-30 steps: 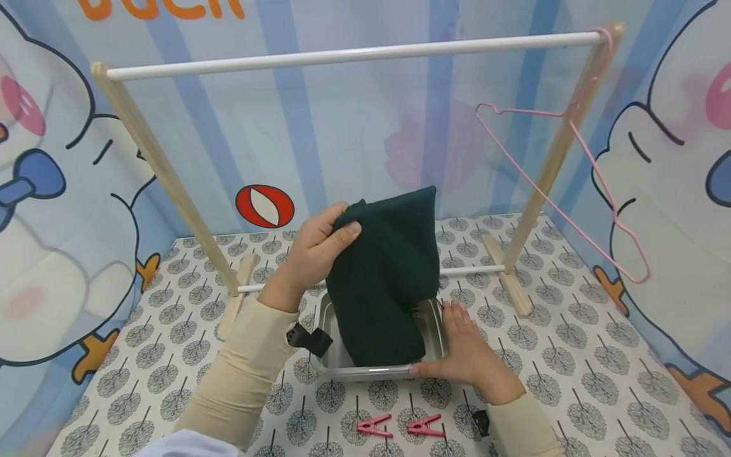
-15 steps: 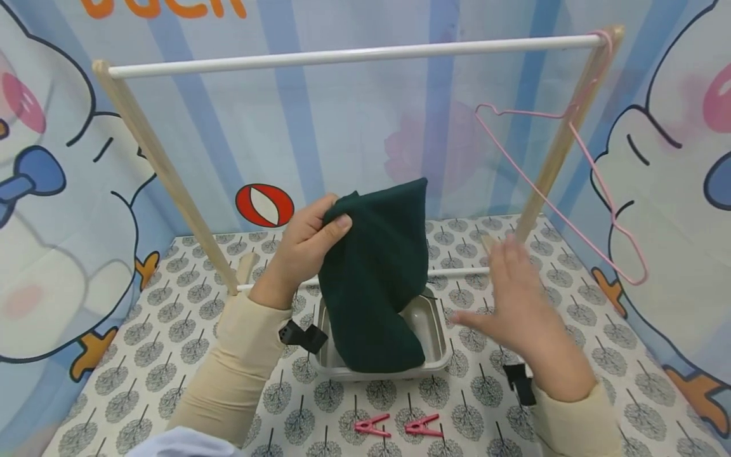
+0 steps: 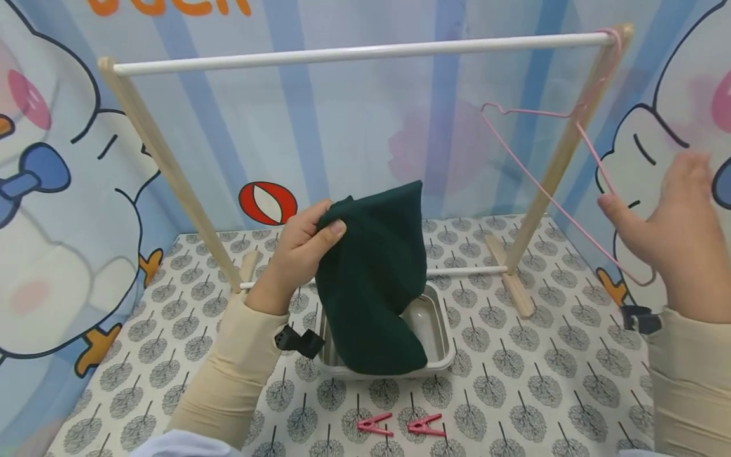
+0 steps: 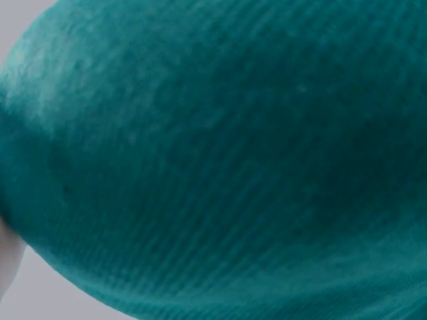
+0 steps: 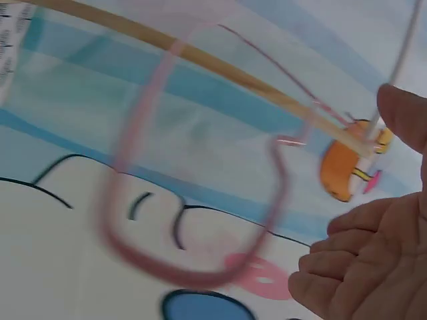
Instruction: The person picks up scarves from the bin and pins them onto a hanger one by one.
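Observation:
A dark green cloth [image 3: 377, 279] hangs from my left hand [image 3: 297, 254], whose thumb and fingers pinch its upper left corner. The lower end of the cloth droops into a shallow metal tray [image 3: 444, 330] and over its front rim. Seen from the left wrist, the ribbed green cloth [image 4: 220, 153] fills nearly everything. Far to the right, my right hand [image 3: 679, 235] is raised with fingers extended and thumb apart, close to the pink hanger [image 5: 175, 275] on the rack. In the right wrist view this hand [image 5: 373, 260] shows its palm beside the hanger and holds nothing.
A wooden rack with a white top rail [image 3: 365, 52] spans the back; the hanger hooks onto its right end. Two pink clothespins, one left [image 3: 375, 424] and one right [image 3: 426, 425], lie in front of the tray on the tree-patterned tablecloth [image 3: 502, 406]. Cartoon-printed curtains surround the table.
My right hand has left the tray's right front corner and moved up and right to the hanger. My left hand, still pinching the cloth, has shifted slightly left.

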A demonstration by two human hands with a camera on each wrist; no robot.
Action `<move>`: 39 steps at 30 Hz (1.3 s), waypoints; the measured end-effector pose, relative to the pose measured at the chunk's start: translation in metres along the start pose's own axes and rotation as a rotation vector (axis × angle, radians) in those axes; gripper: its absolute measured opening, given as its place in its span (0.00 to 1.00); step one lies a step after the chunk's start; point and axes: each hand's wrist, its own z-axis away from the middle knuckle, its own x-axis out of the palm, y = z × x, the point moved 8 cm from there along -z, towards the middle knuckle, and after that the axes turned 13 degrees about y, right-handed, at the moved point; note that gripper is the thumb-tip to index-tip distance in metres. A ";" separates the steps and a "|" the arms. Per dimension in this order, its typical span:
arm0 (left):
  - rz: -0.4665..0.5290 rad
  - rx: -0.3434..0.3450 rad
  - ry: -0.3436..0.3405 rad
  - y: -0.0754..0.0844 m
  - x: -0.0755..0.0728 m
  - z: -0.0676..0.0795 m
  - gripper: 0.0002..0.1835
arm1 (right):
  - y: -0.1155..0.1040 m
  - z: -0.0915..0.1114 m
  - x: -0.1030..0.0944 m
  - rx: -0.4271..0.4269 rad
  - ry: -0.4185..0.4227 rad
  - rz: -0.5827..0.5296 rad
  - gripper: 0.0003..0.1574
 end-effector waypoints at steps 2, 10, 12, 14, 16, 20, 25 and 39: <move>0.000 -0.001 -0.001 0.000 0.000 0.001 0.23 | 0.010 0.000 0.010 0.002 -0.019 -0.004 0.52; 0.001 -0.016 0.009 0.000 -0.001 0.003 0.22 | 0.029 0.004 0.037 0.037 -0.033 0.024 0.40; 0.005 -0.024 0.007 -0.001 -0.001 0.003 0.21 | 0.032 0.007 0.040 0.055 -0.029 0.010 0.39; 0.006 -0.031 0.004 -0.003 -0.001 0.003 0.20 | 0.033 0.008 0.041 0.064 -0.009 -0.014 0.38; 0.000 -0.034 0.005 -0.003 -0.001 0.004 0.20 | 0.034 0.011 0.043 0.068 0.023 -0.027 0.36; -0.021 -0.041 0.013 -0.004 -0.002 0.005 0.20 | 0.036 0.015 0.044 0.047 0.139 -0.043 0.29; -0.022 -0.057 0.020 -0.004 -0.002 0.006 0.20 | 0.039 0.022 0.044 0.068 0.250 -0.091 0.27; -0.022 -0.040 0.018 -0.003 0.000 0.005 0.22 | 0.024 0.030 -0.002 0.152 0.535 -0.144 0.32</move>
